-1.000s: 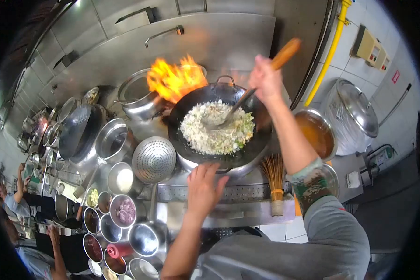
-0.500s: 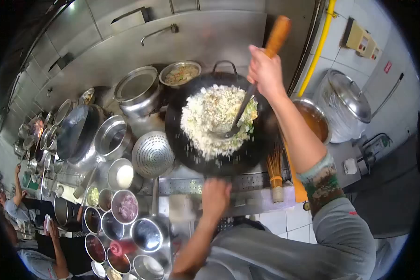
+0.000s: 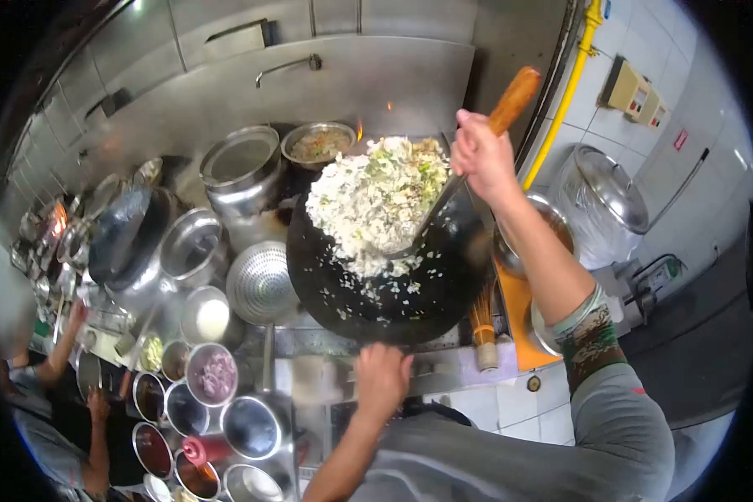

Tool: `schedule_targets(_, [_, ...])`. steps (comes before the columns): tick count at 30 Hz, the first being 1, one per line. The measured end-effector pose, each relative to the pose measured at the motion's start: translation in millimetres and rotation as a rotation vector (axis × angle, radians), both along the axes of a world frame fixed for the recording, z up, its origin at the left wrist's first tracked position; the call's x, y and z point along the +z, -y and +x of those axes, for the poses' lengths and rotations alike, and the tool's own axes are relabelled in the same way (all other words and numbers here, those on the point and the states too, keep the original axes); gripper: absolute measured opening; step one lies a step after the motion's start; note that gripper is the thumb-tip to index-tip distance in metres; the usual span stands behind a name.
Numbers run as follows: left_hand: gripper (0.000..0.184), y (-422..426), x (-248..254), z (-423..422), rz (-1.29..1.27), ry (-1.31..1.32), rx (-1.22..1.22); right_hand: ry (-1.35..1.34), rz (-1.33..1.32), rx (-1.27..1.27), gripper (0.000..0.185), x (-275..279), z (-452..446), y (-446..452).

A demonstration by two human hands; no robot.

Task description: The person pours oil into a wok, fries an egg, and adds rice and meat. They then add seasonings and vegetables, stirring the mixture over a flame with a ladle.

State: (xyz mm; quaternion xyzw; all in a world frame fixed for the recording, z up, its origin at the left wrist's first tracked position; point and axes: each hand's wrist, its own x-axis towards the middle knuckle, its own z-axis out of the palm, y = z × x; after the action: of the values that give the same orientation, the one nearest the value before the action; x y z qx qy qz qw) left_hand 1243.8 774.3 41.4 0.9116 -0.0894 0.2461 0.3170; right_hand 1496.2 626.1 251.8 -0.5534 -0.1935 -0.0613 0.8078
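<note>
My right hand is closed round the ladle's shaft, just below its wooden handle. The ladle's metal shaft slants down into the rice, which hides most of its bowl. White rice with green and yellow bits is heaped toward the far side of the black wok, with loose grains scattered nearer me. My left hand is a fist at the wok's near rim, around its near handle, which the fingers hide. The wok tilts, its near side raised.
Left of the wok lie a perforated strainer, a lidded pot and several ingredient bowls, one with chopped onion. A bamboo brush stands right. A small flame shows behind the wok. Another person's arm is far left.
The wok has tipped and come nearer me. The rice has shifted to the far side and up. My right hand and the ladle are lower in view; flames now show at the back.
</note>
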Motion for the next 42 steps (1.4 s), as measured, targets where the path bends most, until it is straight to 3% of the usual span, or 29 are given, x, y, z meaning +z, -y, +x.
schedule_targets(2, [0.015, -3.1, 30.7, 26.3, 0.048, -0.019, 0.070, -0.062, 0.022, 0.015, 0.040, 8.7, 4.2, 14.4])
schedule_targets(7, [0.016, -16.4, 8.8, 95.2, 0.045, 0.033, 0.046, 0.060, 0.005, 0.051, 0.046, 45.7, 17.7, 38.0])
schedule_targets(10, [0.015, -13.0, 5.3, 110.0, 0.045, 0.008, 0.044, 0.108, 0.134, 0.038, 0.042, 8.6, 42.9, 54.2])
schedule_targets(11, [0.015, -11.3, 1.7, 107.8, 0.034, 0.004, 0.050, -0.054, 0.144, -0.129, 0.038, -18.4, 51.2, 41.8])
schedule_targets(12, [0.015, -12.1, 0.7, 109.8, 0.031, 0.004, 0.051, -0.114, 0.111, -0.078, 0.035, -47.3, 56.9, 31.3])
schedule_targets(14, [0.016, -15.2, 5.5, 111.1, 0.062, -0.028, 0.046, -0.094, 0.142, 0.156, 0.039, -50.4, 80.2, 31.9])
schedule_targets(16, [0.018, -10.4, 16.9, 103.6, 0.080, -0.059, 0.048, -0.073, 0.110, 0.080, 0.042, -19.3, 84.7, 29.0])
schedule_targets(18, [0.020, -12.4, 32.8, 87.8, 0.084, 0.103, 0.114, 0.014, 0.191, 0.114, 0.040, -8.0, 85.7, 38.9])
schedule_targets(20, [0.022, -9.1, 38.3, 89.5, 0.090, 0.071, 0.118, -0.115, 0.250, -0.063, 0.040, -46.1, 95.5, 27.3])
schedule_targets(21, [0.023, -6.6, 42.4, 91.9, 0.087, 0.075, 0.124, -0.093, 0.229, 0.059, 0.041, -64.6, 89.2, 21.5])
schedule_targets(25, [0.021, -13.1, 15.3, 86.4, 0.131, -0.051, 0.037, -0.336, 0.204, 0.079, 0.039, -28.5, 110.1, 33.7])
schedule_targets(27, [0.019, -3.6, 52.5, 70.7, 0.081, 0.004, 0.027, -0.345, 0.201, 0.110, 0.040, 3.8, 87.5, 43.6])
schedule_targets(29, [0.017, 8.3, 76.2, 61.8, 0.020, 0.009, 0.037, -0.382, 0.206, 0.191, 0.041, 1.9, 71.5, 37.6])
schedule_targets(30, [0.017, 9.8, 65.3, 59.0, 0.016, 0.001, 0.033, -0.401, 0.202, 0.171, 0.040, -7.9, 74.8, 29.3])
schedule_targets(32, [0.017, 6.0, 22.9, 74.1, 0.033, 0.001, 0.058, -0.277, 0.168, 0.017, 0.037, -19.4, 58.3, 6.7])
schedule_targets(36, [0.015, -3.8, -29.0, 13.6, 0.127, -0.092, 0.045, 0.038, 0.206, 0.152, 0.042, -23.9, 37.1, 40.2])
schedule_targets(38, [0.015, -17.9, -8.5, 26.1, 0.140, -0.025, 0.031, 0.047, 0.203, 0.259, 0.045, -17.8, 34.3, 54.6])
schedule_targets(40, [0.015, -22.3, 33.4, 38.7, 0.094, -0.079, 0.095, -0.058, 0.172, 0.202, 0.045, -1.5, 39.7, 54.1])
schedule_targets(42, [0.016, -26.7, 23.1, 71.7, 0.046, -0.013, 0.084, -0.069, 0.078, 0.115, 0.049, 28.4, 34.6, 50.2])
